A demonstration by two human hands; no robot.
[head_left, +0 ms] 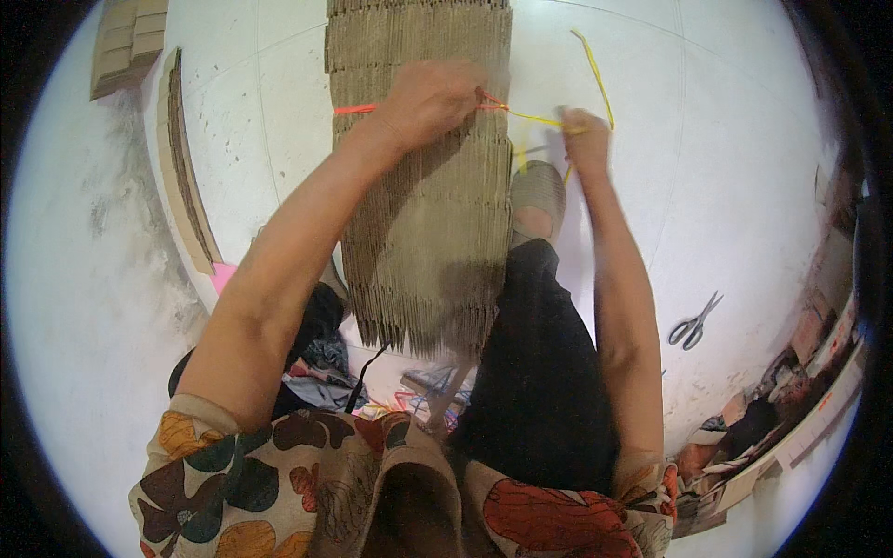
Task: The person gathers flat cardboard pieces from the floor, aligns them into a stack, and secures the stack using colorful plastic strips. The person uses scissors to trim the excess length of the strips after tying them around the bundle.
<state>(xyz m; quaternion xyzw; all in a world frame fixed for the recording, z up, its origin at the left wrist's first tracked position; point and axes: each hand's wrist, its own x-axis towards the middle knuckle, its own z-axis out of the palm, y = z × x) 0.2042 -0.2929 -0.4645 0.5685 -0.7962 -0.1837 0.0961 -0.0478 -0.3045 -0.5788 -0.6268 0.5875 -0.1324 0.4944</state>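
Note:
A long bundle of flat brown cardboard pieces [419, 205], packed on edge, lies lengthwise in front of me between my legs. A red-orange string [353, 110] runs across it and meets a yellow string [535, 118] at its right edge. Over the bundle's top, my left hand [435, 98] is closed on the red-orange string; its fingertips are partly hidden and slightly blurred. My right hand [586, 144], held off the bundle's right side, is a fist around the yellow string. From that fist, a loose yellow end curves up above the floor.
Black-handled scissors [696, 321] lie on the pale floor to the right. Flat cardboard strips [177, 158] and a small cardboard stack [128, 42] are at the left. Coloured string scraps [419, 400] lie near my body. Cardboard and clutter [763, 428] fill the lower right.

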